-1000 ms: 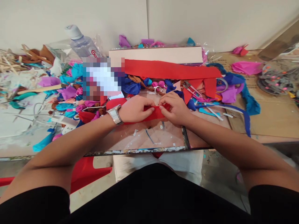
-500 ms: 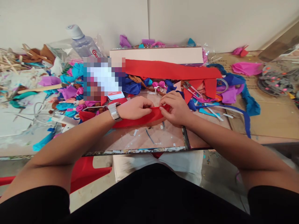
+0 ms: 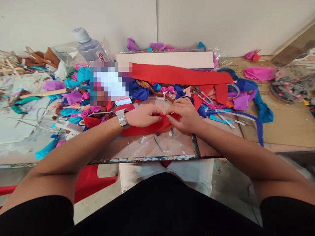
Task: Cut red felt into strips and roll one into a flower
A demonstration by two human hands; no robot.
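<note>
- Left hand [image 3: 144, 115], right hand [image 3: 185, 115]: narrow thumb-and-finger grip, both holding red strip [image 3: 147, 128] by its upper edge; strip over tabletop [image 3: 177, 144], near front edge;
- advisable: pinches close together, tension light and even; avoid twisting the cloth.

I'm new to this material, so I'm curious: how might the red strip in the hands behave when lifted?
The red strip is probably floppy, since it curves below the left hand. It is likely light, as it looks thin and that hand and the right hand hold it in a pinch.
</note>
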